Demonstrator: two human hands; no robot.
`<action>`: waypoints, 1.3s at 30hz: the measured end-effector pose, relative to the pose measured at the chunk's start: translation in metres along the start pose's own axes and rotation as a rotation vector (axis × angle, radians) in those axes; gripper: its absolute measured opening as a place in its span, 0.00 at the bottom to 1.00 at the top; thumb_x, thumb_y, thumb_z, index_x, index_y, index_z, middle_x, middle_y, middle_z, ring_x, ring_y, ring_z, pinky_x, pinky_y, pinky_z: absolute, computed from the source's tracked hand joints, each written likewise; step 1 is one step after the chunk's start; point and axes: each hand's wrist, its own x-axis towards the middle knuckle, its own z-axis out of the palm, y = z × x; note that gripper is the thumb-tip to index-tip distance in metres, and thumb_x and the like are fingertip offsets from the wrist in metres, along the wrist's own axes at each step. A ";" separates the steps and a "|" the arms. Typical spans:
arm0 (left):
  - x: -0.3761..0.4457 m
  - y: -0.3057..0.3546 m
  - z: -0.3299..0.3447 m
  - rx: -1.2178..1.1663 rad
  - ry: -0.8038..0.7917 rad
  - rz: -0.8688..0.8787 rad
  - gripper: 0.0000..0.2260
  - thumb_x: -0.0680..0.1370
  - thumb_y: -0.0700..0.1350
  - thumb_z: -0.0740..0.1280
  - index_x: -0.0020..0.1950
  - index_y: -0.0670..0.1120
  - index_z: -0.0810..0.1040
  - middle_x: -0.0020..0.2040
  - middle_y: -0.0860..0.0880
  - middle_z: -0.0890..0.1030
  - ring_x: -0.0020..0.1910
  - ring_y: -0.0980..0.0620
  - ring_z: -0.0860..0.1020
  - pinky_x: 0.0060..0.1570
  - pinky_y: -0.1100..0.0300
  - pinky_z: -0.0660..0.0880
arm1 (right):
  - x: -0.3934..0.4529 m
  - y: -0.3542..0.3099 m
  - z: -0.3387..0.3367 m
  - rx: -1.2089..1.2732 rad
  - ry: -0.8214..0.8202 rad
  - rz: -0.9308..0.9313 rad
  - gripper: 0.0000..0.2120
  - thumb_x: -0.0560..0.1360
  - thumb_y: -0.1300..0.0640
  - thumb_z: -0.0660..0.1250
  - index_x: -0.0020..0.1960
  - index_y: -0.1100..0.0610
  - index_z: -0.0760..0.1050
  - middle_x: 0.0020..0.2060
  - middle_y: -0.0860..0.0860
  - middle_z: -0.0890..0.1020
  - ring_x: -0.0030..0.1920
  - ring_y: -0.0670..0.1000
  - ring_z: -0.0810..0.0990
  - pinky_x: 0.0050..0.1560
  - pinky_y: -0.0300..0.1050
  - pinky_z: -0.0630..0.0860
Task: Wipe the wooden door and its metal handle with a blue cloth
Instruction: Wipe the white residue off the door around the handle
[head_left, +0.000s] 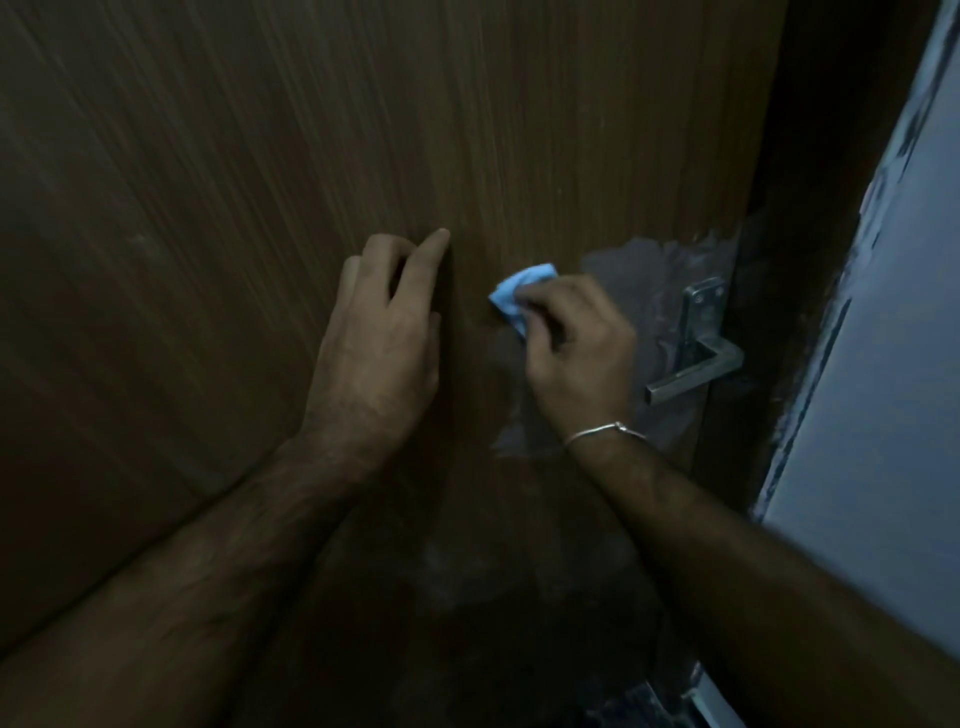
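One wooden door (260, 182) fills the view, with one metal lever handle (693, 358) at its right edge. The right hand (576, 343) has its fingers curled around one blue cloth (511, 296), bunched and pressed against the door just left of the handle. A thin metal bracelet (605, 432) circles that wrist. The left hand (382, 332) rests on the door left of the cloth, forefinger straight, other fingers bent, holding nothing. One pale wall (893, 364) stands right.
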 end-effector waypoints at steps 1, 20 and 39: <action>0.000 -0.001 0.000 0.002 0.003 0.007 0.28 0.76 0.35 0.69 0.76 0.38 0.67 0.64 0.37 0.73 0.58 0.40 0.72 0.56 0.49 0.74 | 0.007 0.006 -0.005 -0.001 0.052 0.053 0.06 0.71 0.71 0.68 0.46 0.65 0.82 0.44 0.58 0.82 0.47 0.53 0.80 0.50 0.32 0.72; 0.018 0.015 0.008 0.175 -0.030 0.093 0.29 0.74 0.50 0.61 0.75 0.48 0.69 0.68 0.41 0.70 0.63 0.42 0.61 0.59 0.37 0.65 | 0.011 0.008 -0.008 0.023 0.062 0.063 0.11 0.72 0.68 0.69 0.54 0.63 0.81 0.51 0.57 0.79 0.51 0.47 0.77 0.54 0.33 0.75; 0.037 0.023 0.038 0.399 0.041 0.348 0.31 0.74 0.46 0.62 0.78 0.42 0.65 0.82 0.42 0.56 0.82 0.41 0.51 0.75 0.36 0.40 | 0.012 0.051 -0.023 -0.013 0.203 0.138 0.08 0.72 0.68 0.71 0.50 0.63 0.82 0.48 0.57 0.83 0.50 0.46 0.79 0.54 0.32 0.75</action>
